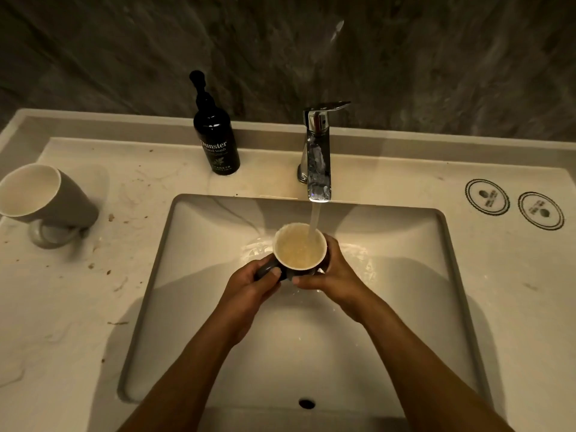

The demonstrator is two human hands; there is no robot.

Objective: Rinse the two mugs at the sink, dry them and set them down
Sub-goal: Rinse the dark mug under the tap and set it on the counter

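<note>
On the far left of the desk (78, 307) the grey mug (46, 194) lies tipped on its side with its open mouth toward the left edge and its handle resting on the surface; it sits close to that edge, so a careless elbow or a sweep of the arm could roll it off and break it. The grit and brown specks scattered around it could also cling to its rim if it is dragged rather than lifted. Further right, at the back, the hand wash bottle (216, 141) stands upright, well clear of the work. Over the sink (149, 291) the left hand (249, 288) is closed on the handle of the dark mug (300, 249), which is held upright under the stream from the tap (318, 154). The mug looks brim-full, so water will likely spill over the fingers and make the glaze slippery; a slackened hold could drop it onto the hard basin. The right hand (330, 269) wraps the mug's right side, steadying it. At the far right, two round printed marks (514, 204) sit on the desk, apart from everything else.
</note>
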